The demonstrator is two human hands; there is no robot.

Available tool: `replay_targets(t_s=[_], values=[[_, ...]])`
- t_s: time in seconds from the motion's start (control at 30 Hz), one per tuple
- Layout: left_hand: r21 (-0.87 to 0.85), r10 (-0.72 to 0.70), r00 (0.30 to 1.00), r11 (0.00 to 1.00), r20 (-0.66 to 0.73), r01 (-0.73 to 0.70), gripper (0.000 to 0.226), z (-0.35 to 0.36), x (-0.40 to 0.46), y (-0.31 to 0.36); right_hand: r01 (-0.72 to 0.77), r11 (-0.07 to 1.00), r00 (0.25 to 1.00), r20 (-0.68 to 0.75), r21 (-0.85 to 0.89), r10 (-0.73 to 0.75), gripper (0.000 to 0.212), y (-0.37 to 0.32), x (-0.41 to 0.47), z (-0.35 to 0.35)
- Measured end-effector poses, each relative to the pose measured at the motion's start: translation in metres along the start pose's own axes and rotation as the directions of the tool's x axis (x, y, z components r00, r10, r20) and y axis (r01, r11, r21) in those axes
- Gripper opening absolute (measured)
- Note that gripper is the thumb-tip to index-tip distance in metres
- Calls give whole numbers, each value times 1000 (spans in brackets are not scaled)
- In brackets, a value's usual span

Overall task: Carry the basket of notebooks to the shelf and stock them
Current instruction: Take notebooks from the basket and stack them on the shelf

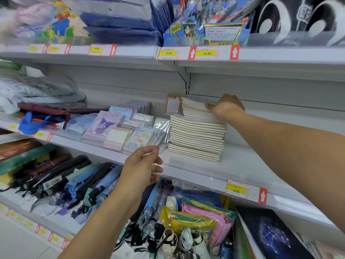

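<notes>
Notebooks stacked on middle shelf, right hand on top pile

Notebooks (197, 135) sit as a tall stack of thin, soft-cover books, cream page edges facing us, on the white middle shelf (242, 165). We see two tiers: a squared lower block, and an upper batch fanned and tilted back toward the shelf wall. The right hand (226, 107) rests on the right end of the upper batch, thumb laid along the top cover; its fingers are hidden behind the hand, so we cannot tell how far they curl. The left hand (143, 165) hovers at the shelf's front lip, fingers loosely curled, holding nothing, just clear of the glossy sleeved sticker packs (119, 131).

No basket in view that we can make out.

Left of the stack, the packs crowd right up against it, flat plastic-wrapped rectangles overlapping. Right of the stack, we see bare smooth shelf running to the frame edge, with open room above up to the next shelf's underside. A yellow price tag (236, 190) sits in the clear strip on the front edge. Below, folded umbrellas (74, 182) and soft vinyl pouches (197, 215) lie in heaps.
</notes>
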State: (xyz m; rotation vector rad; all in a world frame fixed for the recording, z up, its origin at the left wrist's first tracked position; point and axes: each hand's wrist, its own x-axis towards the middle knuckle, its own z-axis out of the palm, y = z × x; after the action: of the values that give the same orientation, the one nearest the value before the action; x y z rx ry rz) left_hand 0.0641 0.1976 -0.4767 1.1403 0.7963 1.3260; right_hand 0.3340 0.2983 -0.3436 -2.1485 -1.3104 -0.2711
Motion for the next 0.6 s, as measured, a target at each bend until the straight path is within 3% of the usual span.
replay_targets(t_s=[0.1,0.27,0.37,0.43,0.5,0.57,0.6], values=[[24,-10,1000,1000,10,10,14,-3,-1,-1,114,991,992,58,-63,-111,67,-5,7,8],[44,-40,999,998,3,40,14,-6,-2,-4,27,988,994,101,152,-43,58,-5,15,15],[57,-48,999,997,-6,48,14,-7,-4,-3,13,985,996,89,174,-29,57,-4,4,11],[101,-57,998,993,2,56,11,-8,-8,-4,93,980,995,-42,177,-87,59,-3,-18,4],[240,-91,996,967,5,87,8,-10,-14,-16,249,933,934,-318,261,-161,51,6,-71,2],[476,-185,982,868,42,143,14,-14,-21,-35,434,794,833,-525,425,-174,30,19,-155,18],[603,-269,960,779,74,172,19,-17,-26,-47,460,746,841,-507,481,-191,27,31,-202,38]])
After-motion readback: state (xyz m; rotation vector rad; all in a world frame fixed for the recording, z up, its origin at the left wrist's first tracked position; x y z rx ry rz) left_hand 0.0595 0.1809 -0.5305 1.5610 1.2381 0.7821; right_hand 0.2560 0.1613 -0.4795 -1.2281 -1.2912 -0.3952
